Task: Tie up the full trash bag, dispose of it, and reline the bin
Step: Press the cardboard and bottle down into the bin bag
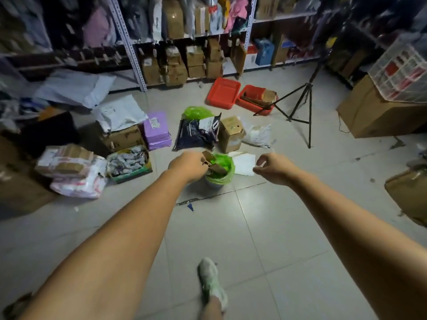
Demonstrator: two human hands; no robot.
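A small grey bin (215, 184) stands on the tiled floor, lined with a green trash bag (225, 168) whose rim folds over the edge. Cardboard scraps (211, 161) stick out of its top. My left hand (190, 163) is at the bag's left rim, fingers curled among the cardboard; whether it grips the bag is unclear. My right hand (271, 167) hovers to the right of the bin, fingers loosely apart, holding nothing. A second bunched green bag (197, 112) lies further back on the floor.
Behind the bin lie a dark blue packet (196, 133), a small carton (231, 133) and white paper (243, 163). Two red trays (223, 92) and a black tripod (298, 105) stand beyond. Boxes and parcels (120, 135) crowd the left; shelving lines the back wall. My shoe (209, 280) is on bare floor.
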